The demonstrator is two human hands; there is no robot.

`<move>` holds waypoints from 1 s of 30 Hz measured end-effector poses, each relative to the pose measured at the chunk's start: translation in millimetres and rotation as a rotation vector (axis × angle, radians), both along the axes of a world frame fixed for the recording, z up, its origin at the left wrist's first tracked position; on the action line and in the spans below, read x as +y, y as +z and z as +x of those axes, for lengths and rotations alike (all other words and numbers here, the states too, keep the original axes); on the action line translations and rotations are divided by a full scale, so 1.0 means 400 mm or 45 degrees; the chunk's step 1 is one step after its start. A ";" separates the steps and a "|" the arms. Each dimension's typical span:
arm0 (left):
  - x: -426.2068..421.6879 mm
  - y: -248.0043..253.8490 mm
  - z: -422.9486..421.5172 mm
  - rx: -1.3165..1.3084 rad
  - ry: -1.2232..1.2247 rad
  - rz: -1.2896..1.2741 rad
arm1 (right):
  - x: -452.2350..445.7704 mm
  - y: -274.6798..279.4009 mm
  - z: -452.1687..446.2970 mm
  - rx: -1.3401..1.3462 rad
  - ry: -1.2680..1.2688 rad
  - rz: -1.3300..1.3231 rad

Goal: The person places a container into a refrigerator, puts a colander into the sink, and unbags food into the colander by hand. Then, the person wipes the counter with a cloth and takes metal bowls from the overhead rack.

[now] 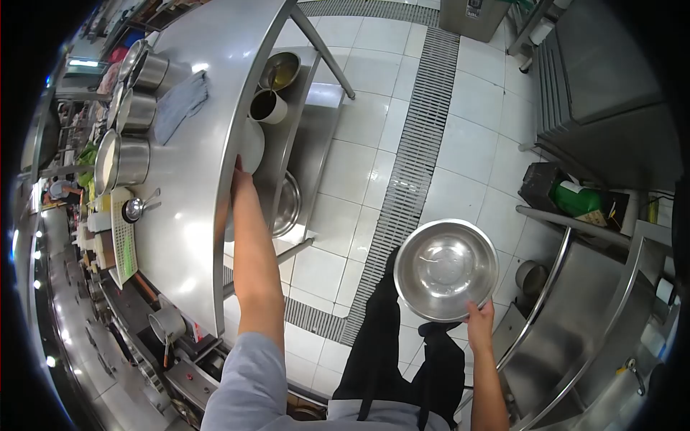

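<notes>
My right hand (480, 316) grips the rim of a wide stainless steel mixing bowl (447, 267), held out over the floor in front of my legs. A little shiny wetness shows inside it. My left arm stretches under the steel worktable's edge, and my left hand (242, 172) is at the shelf below, right by a white rounded dish (251, 147). Its fingers are mostly hidden behind the tabletop edge. Farther along that shelf stand a white container with dark contents (269, 107) and a metal bowl with yellowish liquid (280, 70).
On the worktable (198, 172) are several steel pots (129, 159), a grey cloth (181, 104) and a ladle (134, 209). Another steel bowl (287, 205) sits on the lower shelf. A drain grate (420, 108) crosses the tiles. Steel sink rails (535, 309) stand at right.
</notes>
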State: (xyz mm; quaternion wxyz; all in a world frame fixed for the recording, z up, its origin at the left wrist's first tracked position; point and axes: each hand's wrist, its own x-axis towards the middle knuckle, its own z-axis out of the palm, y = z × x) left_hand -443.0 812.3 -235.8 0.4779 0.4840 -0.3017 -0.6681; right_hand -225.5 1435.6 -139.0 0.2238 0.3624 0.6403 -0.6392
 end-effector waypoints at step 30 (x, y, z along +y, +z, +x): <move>1.446 0.831 0.493 -0.080 -2.662 -0.237 | 0.464 0.494 0.745 0.486 -1.803 0.904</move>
